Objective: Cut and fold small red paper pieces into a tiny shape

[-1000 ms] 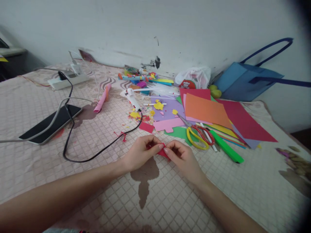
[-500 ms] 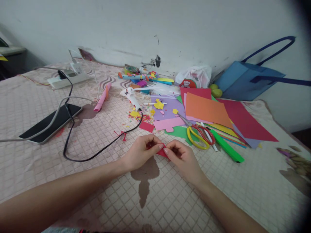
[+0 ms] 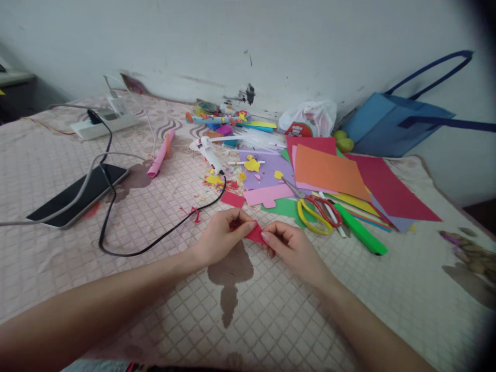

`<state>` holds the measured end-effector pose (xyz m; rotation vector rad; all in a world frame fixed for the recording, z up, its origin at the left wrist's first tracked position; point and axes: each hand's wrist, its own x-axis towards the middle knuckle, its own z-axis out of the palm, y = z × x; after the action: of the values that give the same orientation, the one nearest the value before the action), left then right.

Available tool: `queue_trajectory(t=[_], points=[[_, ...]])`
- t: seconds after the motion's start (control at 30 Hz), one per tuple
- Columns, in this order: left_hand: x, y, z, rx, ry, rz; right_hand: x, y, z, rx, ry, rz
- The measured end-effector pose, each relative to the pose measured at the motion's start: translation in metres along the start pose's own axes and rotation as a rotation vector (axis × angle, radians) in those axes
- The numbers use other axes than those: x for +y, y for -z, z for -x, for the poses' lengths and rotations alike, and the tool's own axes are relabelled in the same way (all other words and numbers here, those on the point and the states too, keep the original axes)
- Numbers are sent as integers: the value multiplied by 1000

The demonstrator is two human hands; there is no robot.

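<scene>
Tablecloth (image 3: 147,310) stretches under the left hand (image 3: 225,235) and the right hand (image 3: 292,250), which work close together over it. Blue bag (image 3: 399,124) stands well beyond the right hand, near the wall, probably to save working room. Coloured sheets (image 3: 329,175) overlap beyond the right hand, so several edges show, likely easy to pick out. Dark flat device (image 3: 77,196) lies left of the left hand, cables crossing it. Green tool (image 3: 360,229) and scissors (image 3: 302,196) lie just past the right hand, the scissors' handles towards it, presumably for reach. Glue gun (image 3: 209,155) rests beyond the left hand, handle turned handwards. Smallest, the red piece (image 3: 254,231) sits between the hands, each pinching it by thumb and fingers, apparently to keep it stretched flat.
</scene>
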<state>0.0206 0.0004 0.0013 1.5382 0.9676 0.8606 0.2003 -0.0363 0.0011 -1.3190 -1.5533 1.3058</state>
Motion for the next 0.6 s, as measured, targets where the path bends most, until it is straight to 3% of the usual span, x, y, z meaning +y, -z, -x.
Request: queue_trajectory(t=[0.17, 0.4, 0.6], points=[[-3, 6, -5, 29, -15, -26, 3, 4, -2, 11, -83, -169], [1, 4, -3, -3, -5, -45, 1, 4, -2, -40, -66, -30], [1, 5, -3, 1, 7, -58, -2, 4, -2, -42, -59, -67]])
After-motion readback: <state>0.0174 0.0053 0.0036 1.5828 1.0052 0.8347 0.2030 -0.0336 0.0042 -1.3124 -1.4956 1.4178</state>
